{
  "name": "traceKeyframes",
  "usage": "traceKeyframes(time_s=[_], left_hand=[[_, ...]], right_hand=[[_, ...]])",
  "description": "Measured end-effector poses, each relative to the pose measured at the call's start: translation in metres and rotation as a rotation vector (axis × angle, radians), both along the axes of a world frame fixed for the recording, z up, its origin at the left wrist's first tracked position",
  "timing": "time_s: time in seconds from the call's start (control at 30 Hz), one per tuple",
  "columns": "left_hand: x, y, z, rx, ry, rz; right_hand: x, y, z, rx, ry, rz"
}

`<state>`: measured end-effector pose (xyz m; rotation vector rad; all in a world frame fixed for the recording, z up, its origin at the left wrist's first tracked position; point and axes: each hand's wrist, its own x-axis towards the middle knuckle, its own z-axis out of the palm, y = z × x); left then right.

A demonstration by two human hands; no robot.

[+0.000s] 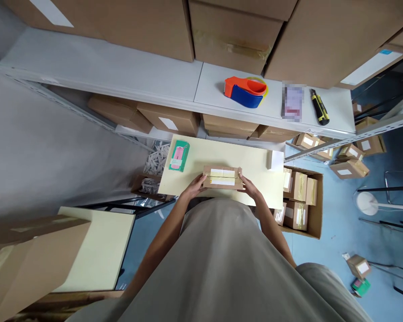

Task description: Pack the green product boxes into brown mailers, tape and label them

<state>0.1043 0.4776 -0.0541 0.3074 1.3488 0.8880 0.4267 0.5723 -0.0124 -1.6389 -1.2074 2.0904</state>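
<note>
A small brown cardboard box point(218, 184) with a white label and yellowish tape across its middle is at the near edge of the pale yellow table point(245, 156). My left hand point(196, 186) grips its left end, and my right hand point(249, 185) grips its right end, thumbs toward the top face. I cannot tell whether the box rests on the table or is slightly raised. A green package with a pink item pictured point(179, 155) lies at the table's far left. At the right edge stands a small white box point(276, 160).
On the shelf point(147, 67) above sit an orange and blue tape dispenser point(246, 91), a blurred card point(293, 103) and a yellow-black utility knife point(319, 107). Right of the table, a large open carton point(317, 205) holds several taped boxes. Another table point(97, 241) stands at left.
</note>
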Motion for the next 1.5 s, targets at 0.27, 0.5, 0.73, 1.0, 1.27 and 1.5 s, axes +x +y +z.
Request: traceKeyframes(time_s=[0.27,0.5,0.73,1.0,1.27,1.5], left_hand=[[-0.011,0.013,0.011,0.141,0.245,0.036],[0.002,0.064,0.072,0.451,0.964,-0.207],[0.024,0.155,0.204,0.834,1.163,-0.153],[0.044,0.158,0.244,0.896,1.152,-0.130],[0.041,0.083,0.198,0.835,0.938,0.052],[0.073,-0.010,0.154,0.697,0.745,0.122]], right_hand=[[0.002,0.020,0.001,0.114,-0.177,-0.018],[-0.032,0.057,0.060,0.610,-0.459,0.109],[-0.104,0.190,0.203,1.428,-0.472,0.145],[-0.154,0.271,0.218,1.221,-0.707,0.338],[-0.117,0.204,0.192,1.215,-0.480,0.224],[-0.090,0.010,0.109,0.579,0.228,0.116]])
